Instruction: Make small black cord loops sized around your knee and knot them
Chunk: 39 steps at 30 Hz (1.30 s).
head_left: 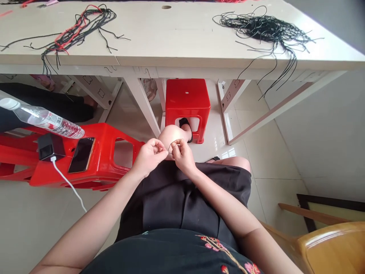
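Over my lap, my left hand (152, 154) and my right hand (181, 154) are close together above one knee. A thin black cord (170, 153) runs between them, pinched in the fingertips of both hands. Part of the cord is hidden by my fingers. On the white table (171, 42) in front of me, a bundle of black and red cords (81, 30) lies at the left. A larger tangle of black cords (264, 28) is at the right, some ends hanging over the front edge.
A red stool (98, 152) at my left holds a plastic bottle (51, 120), a black charger box (50, 146) and a phone (81, 155). Another red stool (186, 95) stands under the table. A wooden chair (336, 247) is at the lower right.
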Each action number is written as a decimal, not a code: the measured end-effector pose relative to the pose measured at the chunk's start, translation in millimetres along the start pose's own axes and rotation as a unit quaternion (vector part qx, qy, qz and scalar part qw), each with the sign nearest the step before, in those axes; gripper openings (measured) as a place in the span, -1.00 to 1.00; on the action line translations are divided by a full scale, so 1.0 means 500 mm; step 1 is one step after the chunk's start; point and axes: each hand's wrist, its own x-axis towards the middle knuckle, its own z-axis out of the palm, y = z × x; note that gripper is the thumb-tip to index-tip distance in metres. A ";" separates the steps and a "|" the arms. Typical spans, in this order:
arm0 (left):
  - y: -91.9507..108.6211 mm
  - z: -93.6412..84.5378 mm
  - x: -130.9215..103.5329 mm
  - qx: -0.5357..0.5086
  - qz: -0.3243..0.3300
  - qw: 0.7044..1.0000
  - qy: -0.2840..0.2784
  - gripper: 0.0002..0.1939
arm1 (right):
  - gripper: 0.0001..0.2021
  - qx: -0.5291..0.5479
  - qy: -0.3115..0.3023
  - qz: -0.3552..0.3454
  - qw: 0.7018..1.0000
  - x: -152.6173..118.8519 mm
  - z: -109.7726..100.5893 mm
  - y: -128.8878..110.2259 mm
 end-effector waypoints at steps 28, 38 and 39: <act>-0.078 -0.013 0.075 -0.002 -0.064 0.988 0.140 -0.82 | -0.84 -0.254 0.034 -0.092 0.962 0.085 -0.073 0.116; -0.079 -0.016 0.074 -0.023 -0.083 0.987 0.139 -0.80 | -0.75 -0.449 -0.028 -0.300 0.841 0.013 -0.017 0.084; -0.079 -0.016 0.074 -0.024 -0.086 0.987 0.135 -0.80 | -0.75 -0.456 -0.037 -0.310 0.833 0.011 -0.020 0.088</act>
